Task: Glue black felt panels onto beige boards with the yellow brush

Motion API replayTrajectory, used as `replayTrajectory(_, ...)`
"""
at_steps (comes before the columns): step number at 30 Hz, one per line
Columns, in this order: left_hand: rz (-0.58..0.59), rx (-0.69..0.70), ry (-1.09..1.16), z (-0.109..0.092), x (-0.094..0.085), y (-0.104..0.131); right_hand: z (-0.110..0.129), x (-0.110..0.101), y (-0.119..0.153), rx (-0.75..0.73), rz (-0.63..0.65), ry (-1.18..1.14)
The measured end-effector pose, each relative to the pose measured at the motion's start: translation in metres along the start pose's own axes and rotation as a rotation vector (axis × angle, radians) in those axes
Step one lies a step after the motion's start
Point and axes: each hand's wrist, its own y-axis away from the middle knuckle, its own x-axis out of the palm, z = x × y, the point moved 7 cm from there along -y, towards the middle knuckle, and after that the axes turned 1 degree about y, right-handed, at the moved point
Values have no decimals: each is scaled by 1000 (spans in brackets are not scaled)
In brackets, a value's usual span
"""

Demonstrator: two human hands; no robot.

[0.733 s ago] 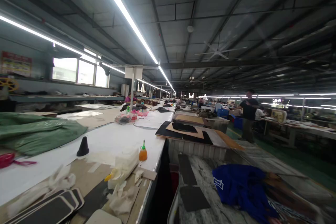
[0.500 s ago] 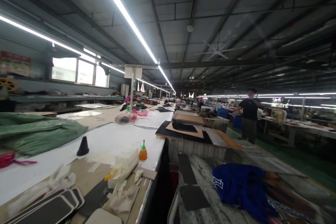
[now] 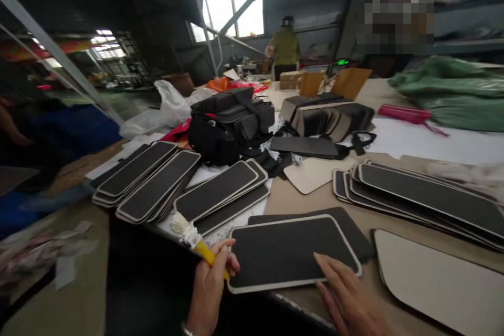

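Observation:
My left hand [image 3: 212, 281] is closed around a paint brush [image 3: 207, 252] with a yellow handle; its bristles are caked with white and point up and left. The same hand's fingertips meet the left end of a black panel [image 3: 287, 252] with rounded corners and a pale border. At the panel's lower right edge, my right hand [image 3: 342, 289] grips it, fingers on top and thumb at the edge. Another dark panel [image 3: 350, 233] lies partly hidden behind it. To the right is a beige panel [image 3: 437, 283] with a dark rim.
Stacks of similar panels stand at the left [image 3: 157, 186], centre [image 3: 220, 189] and right [image 3: 425, 194]. Behind them are a pile of black bags [image 3: 232, 121], a pink pouch [image 3: 405, 113] and green sheeting [image 3: 452, 89]. A person [image 3: 285, 47] stands at the back.
The view has swung left and down, from the long hall to the near worktable. Both hands, the brush and the panel between them now show; no hands of mine were visible before.

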Motion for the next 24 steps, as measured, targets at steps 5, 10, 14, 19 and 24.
replayTrajectory(5,-48,-13,-78,11,-8,-3,3,24,-8,-61,34,67)
replayTrajectory(10,99,86,-207,1,16,-9,10,51,-32,-79,157,149)
replayTrajectory(14,237,183,-276,10,40,-16,0,63,-44,42,348,174)
replayTrajectory(19,340,199,-398,37,53,-23,-15,77,-39,209,509,120)
replayTrajectory(24,270,234,-484,52,42,-28,-26,75,-39,265,554,13)
